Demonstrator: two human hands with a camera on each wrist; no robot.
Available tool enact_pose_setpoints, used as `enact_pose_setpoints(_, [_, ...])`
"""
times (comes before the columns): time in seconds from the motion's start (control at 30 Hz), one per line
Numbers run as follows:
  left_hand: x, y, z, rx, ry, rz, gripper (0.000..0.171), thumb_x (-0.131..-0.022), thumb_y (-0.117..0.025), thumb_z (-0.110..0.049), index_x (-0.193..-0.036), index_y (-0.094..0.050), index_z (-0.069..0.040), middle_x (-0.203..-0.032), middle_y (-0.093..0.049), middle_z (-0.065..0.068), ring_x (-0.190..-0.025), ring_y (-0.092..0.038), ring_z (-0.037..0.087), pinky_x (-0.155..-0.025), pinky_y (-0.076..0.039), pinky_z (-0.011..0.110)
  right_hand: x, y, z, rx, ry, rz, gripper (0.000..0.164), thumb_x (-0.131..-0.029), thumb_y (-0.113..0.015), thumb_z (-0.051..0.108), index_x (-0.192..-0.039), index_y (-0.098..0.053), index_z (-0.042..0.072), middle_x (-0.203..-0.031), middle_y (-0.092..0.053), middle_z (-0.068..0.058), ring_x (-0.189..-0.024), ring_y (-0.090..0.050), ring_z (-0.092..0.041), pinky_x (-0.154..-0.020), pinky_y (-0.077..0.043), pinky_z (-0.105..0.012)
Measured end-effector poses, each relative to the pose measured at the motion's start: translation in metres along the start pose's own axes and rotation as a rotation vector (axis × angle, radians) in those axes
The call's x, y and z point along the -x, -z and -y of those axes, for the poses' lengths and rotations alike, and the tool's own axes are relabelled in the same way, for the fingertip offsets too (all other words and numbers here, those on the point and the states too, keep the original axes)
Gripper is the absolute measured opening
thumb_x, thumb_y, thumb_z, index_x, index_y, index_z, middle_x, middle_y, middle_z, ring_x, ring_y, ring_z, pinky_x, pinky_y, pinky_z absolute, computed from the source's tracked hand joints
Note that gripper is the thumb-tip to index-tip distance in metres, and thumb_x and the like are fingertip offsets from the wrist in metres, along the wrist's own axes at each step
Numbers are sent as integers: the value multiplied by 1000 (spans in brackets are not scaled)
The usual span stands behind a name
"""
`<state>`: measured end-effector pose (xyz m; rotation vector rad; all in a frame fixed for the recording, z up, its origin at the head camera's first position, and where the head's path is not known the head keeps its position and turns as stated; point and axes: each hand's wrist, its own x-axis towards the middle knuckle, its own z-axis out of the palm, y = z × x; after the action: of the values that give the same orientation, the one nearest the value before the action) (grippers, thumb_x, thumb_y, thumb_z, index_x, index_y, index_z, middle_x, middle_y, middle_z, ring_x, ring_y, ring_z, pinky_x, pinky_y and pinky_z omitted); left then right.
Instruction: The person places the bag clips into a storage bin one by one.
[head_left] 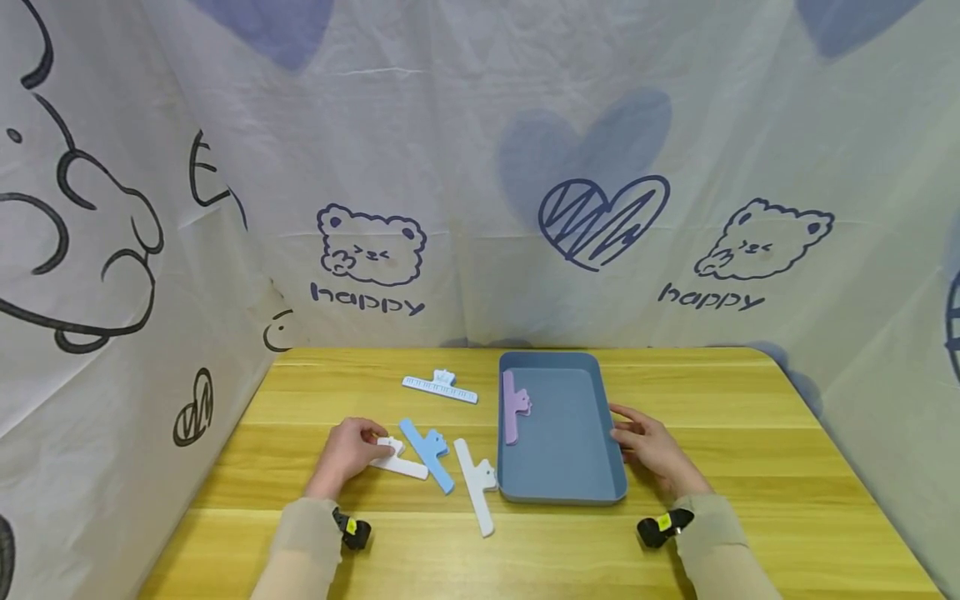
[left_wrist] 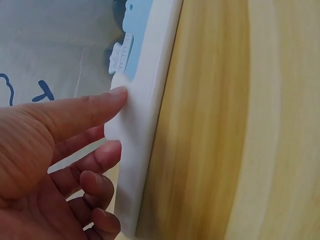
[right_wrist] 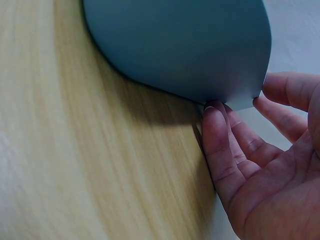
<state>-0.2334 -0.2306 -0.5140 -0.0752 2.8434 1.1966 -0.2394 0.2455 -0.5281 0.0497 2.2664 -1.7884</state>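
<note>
My left hand (head_left: 351, 454) pinches the handle tab of a white bag clip (head_left: 405, 468) by thumb and index finger; its long bar lies close along the wood in the left wrist view. Just right of it lies a blue bag clip (head_left: 427, 457), then a second white bag clip (head_left: 475, 487) beside the tray. My right hand (head_left: 654, 446) touches the outer right wall of the grey-blue tray (head_left: 573, 429) with its fingertips, fingers fairly straight. Inside the tray, along its left wall, rests a purple bag clip (head_left: 512, 408).
A pale blue clip with ruler-like marks (head_left: 441, 387) lies farther back, left of the tray. The wooden table (head_left: 697, 383) reaches a printed cloth (head_left: 480, 275) hanging behind it and at both sides.
</note>
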Motion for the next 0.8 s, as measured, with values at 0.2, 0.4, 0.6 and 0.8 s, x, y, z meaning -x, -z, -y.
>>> enact_pose_setpoints(0.2, [3,5,8,4,1,11,13,-82,-79,-9,-93,-76,-4,-81,-62,4,-73,-53,19,-65,-45,32,-1,0,-1,-1,-11,-3,54,-101,-53,7,-151,-35,5,-139,-45,-32,-102,-62,-26,-74,-53,-34])
enact_pose_setpoints(0.4, [8,14,13,-42,29,4,11,-82,-79,-12,-89,-77,-5,-82,-67,3,-74,-58,18,-67,-49,34,-1,0,-1,-8,-8,1,54,-101,-53,8,-151,-35,4,-138,-46,-32,-100,-62,-25,-74,-53,-34])
enact_pose_setpoints(0.6, [12,21,16,-61,63,13,10,-82,-80,-15,-85,-76,-6,-79,-67,2,-71,-58,18,-62,-48,32,-3,1,-3,-4,-4,-4,53,-101,-53,8,-151,-35,4,-137,-47,-32,-100,-62,-25,-74,-53,-33])
enact_pose_setpoints(0.8, [19,24,24,60,73,65,8,-83,-78,-11,-85,-77,-4,-77,-69,3,-70,-62,18,-64,-48,31,-3,2,-4,-6,-6,0,54,-101,-54,8,-151,-36,5,-137,-46,-32,-102,-61,-26,-74,-53,-33])
